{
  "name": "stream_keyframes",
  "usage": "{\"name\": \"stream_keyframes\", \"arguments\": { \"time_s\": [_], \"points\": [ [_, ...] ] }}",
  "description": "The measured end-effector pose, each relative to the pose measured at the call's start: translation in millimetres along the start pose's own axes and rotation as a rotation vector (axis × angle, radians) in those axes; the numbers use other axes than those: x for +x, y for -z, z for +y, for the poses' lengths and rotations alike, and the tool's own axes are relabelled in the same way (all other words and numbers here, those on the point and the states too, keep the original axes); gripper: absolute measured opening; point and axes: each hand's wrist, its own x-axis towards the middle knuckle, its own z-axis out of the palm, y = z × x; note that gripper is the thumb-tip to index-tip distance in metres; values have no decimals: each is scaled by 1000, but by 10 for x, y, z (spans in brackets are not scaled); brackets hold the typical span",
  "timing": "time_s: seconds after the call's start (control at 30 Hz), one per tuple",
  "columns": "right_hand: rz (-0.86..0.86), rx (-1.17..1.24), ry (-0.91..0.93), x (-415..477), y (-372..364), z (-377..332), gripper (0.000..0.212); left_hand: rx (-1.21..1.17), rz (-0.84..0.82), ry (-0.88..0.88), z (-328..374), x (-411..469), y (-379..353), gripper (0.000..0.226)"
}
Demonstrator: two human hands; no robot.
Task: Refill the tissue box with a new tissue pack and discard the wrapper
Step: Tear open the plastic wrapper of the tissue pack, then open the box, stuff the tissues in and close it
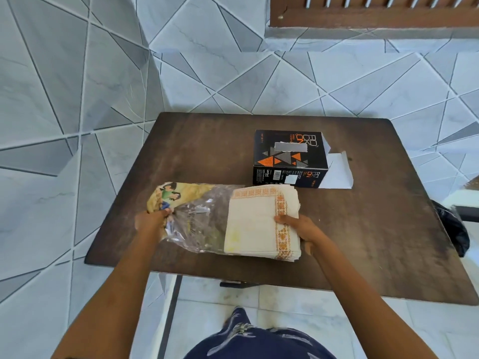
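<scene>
A stack of cream tissues point(255, 224) with an orange patterned border lies on the dark wooden table point(363, 229), mostly out of its clear plastic wrapper point(197, 218). My right hand point(298, 226) grips the stack's right edge. My left hand point(151, 220) pinches the wrapper's printed yellow end. Behind them sits the black and orange tissue box point(289, 158), its right end flap point(337, 169) folded open and showing white inside.
A black plastic bag point(452, 226) hangs off the table's right edge. The table stands on a grey geometric tiled floor, with a wooden frame at the top right. My patterned blue clothing shows below the table's near edge.
</scene>
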Motion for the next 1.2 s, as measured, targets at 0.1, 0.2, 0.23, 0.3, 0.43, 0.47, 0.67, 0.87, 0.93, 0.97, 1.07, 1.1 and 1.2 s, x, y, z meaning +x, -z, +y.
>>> {"name": "stream_keyframes", "arguments": {
  "time_s": [0.1, 0.2, 0.23, 0.3, 0.43, 0.47, 0.67, 0.87, 0.93, 0.97, 1.07, 1.1, 1.2],
  "points": [
    [5, 0, 8, 41, -69, -27, 44, -53, 68, 38, 126, 34, 176, 68],
    [-2, 3, 4, 69, -125, -33, 44, -118, 125, 115, 102, 98, 290, 57],
    [-3, 3, 0, 78, -133, -36, 45, -138, 128, 114, 93, 155, 323, 53],
    [-10, 5, -7, 97, -142, -44, 47, -181, 113, 129, 92, 231, 401, 50],
    [-13, 1, 3, 134, -205, -68, 47, -253, 95, 114, 162, 127, 351, 54],
    [-20, 3, 9, 143, -245, -78, 46, -266, 106, 106, 198, 71, 284, 57],
    [-54, 3, 18, 161, -383, -102, 41, -549, -301, 108, 223, -61, -134, 43],
    [-60, 29, 23, 176, -369, -62, 46, -212, -375, 205, 74, -117, -197, 45],
    [-74, 47, 32, 167, -370, -64, 51, -81, -379, 182, 42, -210, -209, 45],
    [-83, 59, 35, 158, -369, -61, 56, 2, -428, 157, 43, -299, -219, 45],
    [-129, 72, 44, 109, -358, -59, 73, 134, -717, 25, 85, -564, -287, 39],
    [-156, 72, 44, 91, -349, -67, 76, 107, -824, -11, 107, -632, -318, 36],
    [-267, 136, 47, 12, -267, -80, 84, 18, -1007, -7, 208, -775, -419, 30]
  ]
}}
